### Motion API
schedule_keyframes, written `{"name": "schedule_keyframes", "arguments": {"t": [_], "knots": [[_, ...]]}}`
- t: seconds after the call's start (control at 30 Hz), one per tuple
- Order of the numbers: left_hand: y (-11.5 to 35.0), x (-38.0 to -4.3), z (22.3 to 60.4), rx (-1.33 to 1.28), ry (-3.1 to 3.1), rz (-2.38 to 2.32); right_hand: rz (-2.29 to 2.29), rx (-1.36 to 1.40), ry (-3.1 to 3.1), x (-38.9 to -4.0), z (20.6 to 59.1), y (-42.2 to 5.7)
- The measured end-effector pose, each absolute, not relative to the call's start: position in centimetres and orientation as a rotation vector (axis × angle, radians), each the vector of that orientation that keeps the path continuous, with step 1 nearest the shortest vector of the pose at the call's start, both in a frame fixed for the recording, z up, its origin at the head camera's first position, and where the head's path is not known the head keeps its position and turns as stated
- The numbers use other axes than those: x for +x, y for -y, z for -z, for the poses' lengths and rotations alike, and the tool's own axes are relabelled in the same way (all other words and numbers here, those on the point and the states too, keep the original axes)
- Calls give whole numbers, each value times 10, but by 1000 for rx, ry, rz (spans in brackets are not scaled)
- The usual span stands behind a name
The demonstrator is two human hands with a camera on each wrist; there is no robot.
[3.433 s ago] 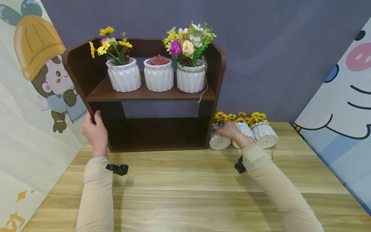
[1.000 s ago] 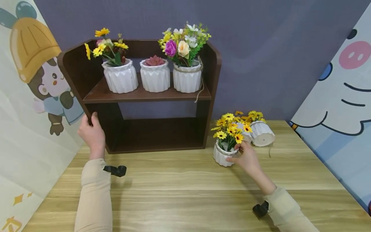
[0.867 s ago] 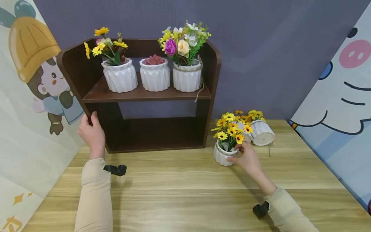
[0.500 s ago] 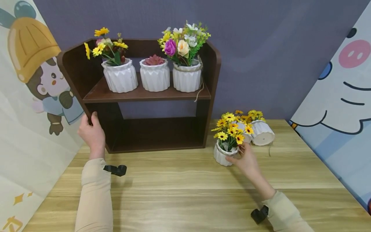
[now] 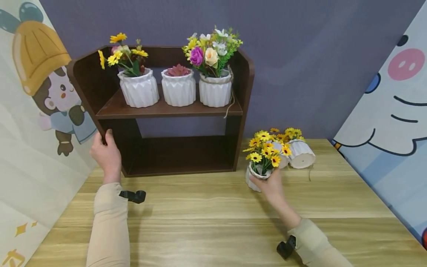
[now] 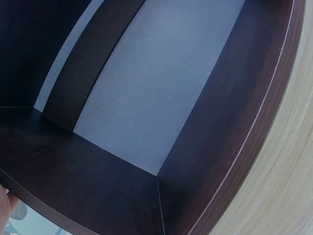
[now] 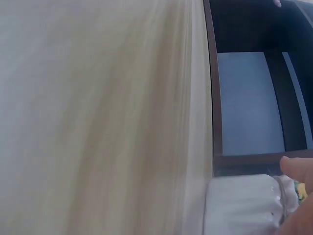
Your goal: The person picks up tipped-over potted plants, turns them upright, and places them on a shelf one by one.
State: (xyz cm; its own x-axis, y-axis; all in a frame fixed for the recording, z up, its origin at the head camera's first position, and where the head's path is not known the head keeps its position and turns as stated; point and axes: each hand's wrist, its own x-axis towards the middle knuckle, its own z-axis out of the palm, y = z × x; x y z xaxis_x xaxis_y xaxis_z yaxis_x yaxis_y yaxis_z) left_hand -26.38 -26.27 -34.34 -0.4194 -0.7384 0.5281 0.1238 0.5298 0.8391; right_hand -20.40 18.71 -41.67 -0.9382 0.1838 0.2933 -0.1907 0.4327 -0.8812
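Observation:
In the head view my left hand [image 5: 106, 152] grips the front edge of the left side panel of a dark brown two-tier shelf [image 5: 173, 111]. My right hand [image 5: 271, 185] holds a white fluted flowerpot [image 5: 251, 180] of yellow daisy-like flowers [image 5: 263, 148] by its rim, thumb on the near side; the other fingers are mostly hidden. This pot stands upright on the wooden table, just right of the shelf. In the right wrist view the same flowerpot [image 7: 239, 205] shows beside the shelf's side, with my thumb [image 7: 296, 169] at its rim.
On the upper tier stand a pot of mixed yellow flowers [image 5: 138, 89], a red succulent pot [image 5: 178, 89] and a twine-tied bouquet pot [image 5: 215, 91]. Behind my right hand, two white pots lie tipped, one [image 5: 301, 154] plainly visible. A grey-blue wall [image 5: 300, 74] closes the back.
The flowerpot nearest the shelf, tipped at first, now stands upright and closer to the front. Lately my right hand has shifted left around its rim. My left hand keeps its hold on the shelf.

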Motion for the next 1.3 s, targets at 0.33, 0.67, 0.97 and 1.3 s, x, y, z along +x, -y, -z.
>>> {"name": "schedule_keyframes", "arguments": {"t": [0.33,0.67,0.97,1.3], "knots": [[262,-263,343,521,1744,1056,-1468,-225,2341,-213,420,-179],[262,-264,343,517,1756,1051,-1424,-321,2422,-215,419,-183],[264,-264,344,509,1751,1061,-1367,-393,2536,-216,414,-188],[265,-265,345,507,1749,1033,-1310,-406,2601,-212,410,-190]]}}
